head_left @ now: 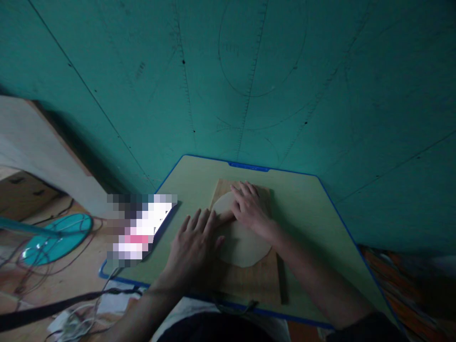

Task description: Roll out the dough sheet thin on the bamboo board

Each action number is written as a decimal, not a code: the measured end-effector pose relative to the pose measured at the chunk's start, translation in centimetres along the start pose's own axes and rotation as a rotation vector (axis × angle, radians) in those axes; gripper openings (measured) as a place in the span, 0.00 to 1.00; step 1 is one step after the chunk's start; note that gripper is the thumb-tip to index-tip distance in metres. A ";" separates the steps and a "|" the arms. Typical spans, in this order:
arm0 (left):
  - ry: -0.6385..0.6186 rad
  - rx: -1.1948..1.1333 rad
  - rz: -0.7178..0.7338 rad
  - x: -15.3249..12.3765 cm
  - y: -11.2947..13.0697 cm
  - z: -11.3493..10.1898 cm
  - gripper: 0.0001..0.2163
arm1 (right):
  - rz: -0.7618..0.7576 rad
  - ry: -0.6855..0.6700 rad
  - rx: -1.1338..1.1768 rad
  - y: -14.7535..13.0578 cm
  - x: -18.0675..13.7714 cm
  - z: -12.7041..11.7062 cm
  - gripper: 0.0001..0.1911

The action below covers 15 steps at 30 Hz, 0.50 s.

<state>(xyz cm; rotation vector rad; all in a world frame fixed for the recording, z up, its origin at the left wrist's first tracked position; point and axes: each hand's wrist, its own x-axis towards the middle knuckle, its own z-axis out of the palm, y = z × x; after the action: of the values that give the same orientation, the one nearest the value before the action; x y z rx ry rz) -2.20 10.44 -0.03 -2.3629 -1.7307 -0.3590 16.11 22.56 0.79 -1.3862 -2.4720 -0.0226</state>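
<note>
A round, thin sheet of dough (244, 244) lies on a wooden board (245, 282). Across its upper part runs a wooden rolling pin (225, 217), visible only between my hands. My left hand (194, 237) rests over the pin's left end, fingers stretched and apart, thumb out over the dough. Over the pin's other end lies my right hand (249, 206), farther forward, its fingers extended toward the top of the board. Both palms hide the pin's ends.
Beneath the board is a pale folding table (309, 228) with a blue rim. A lit, pixelated screen (147, 232) stands at its left edge, a cable below it. A green marked wall (228, 95) rises behind. On the left floor are a turquoise round base (71, 237) and tangled wires.
</note>
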 end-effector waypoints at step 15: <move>-0.030 -0.051 -0.167 5.1 -5.5 1.9 0.20 | -0.067 -0.042 0.108 -1.4 10.4 2.0 0.20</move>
<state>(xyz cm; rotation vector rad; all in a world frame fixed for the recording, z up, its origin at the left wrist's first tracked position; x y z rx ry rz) -5.86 17.26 -0.24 -2.2746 -1.9621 -0.3995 9.34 30.79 1.90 -1.2713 -2.5131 0.1243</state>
